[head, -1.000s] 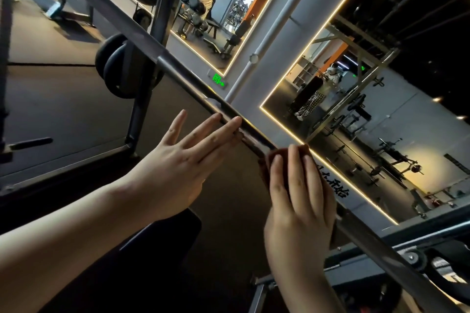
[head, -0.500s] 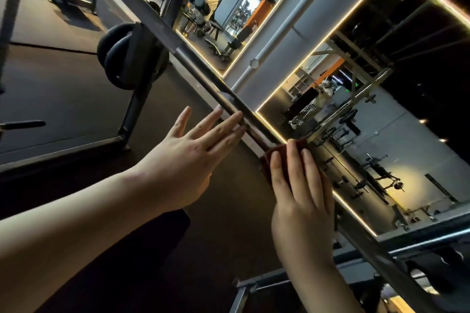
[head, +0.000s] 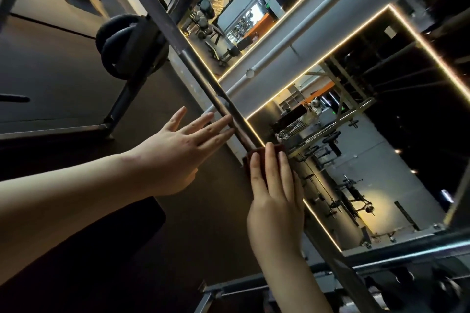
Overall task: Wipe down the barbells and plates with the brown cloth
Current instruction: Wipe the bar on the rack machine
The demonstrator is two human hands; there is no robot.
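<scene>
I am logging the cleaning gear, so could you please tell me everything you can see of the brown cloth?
The brown cloth is a small, dark reddish-brown piece of soft-looking fabric laid over the barbell shaft, which runs diagonally. The right hand lies flat on it, straight fingers pressing it to the bar and covering most of it; only its upper edge and left side show. The left hand touches the bar farther up, clear of the cloth.

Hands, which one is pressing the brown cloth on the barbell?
The right hand, brown cloth under its fingers; the left hand touches the barbell bare.
</scene>
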